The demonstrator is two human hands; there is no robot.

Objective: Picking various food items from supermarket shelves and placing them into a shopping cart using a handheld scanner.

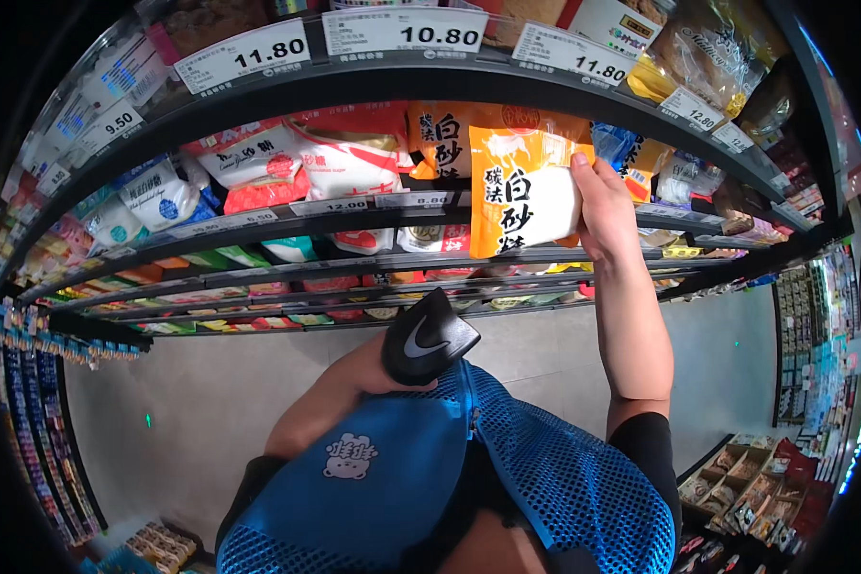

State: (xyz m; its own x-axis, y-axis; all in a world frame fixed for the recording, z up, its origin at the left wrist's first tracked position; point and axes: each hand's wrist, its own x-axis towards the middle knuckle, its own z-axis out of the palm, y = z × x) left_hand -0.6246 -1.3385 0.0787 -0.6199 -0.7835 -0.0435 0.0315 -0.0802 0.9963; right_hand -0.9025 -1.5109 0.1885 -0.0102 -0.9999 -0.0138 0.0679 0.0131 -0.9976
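Note:
My right hand (608,208) grips the right side of an orange and white bag of white sugar (545,215), thumb on its front. The bag is upright before the shelf, partly overlapping the shelf edge. Behind it, more orange sugar packs (438,140) stand on the shelf. My left hand (394,373) is low in front of my body, beside a black object with a white Nike logo (427,341); the object hides most of its fingers, so its grip cannot be told. A blue mesh vest (581,459) covers my torso.
Several curved-looking shelf tiers (151,233) with price tags hold bagged sugar (351,154) and other packets. Grey floor (186,416) lies below. At the lower right is a divided display bin (742,473); hanging goods (36,430) line the left, and another shelf rack (807,344) stands at right.

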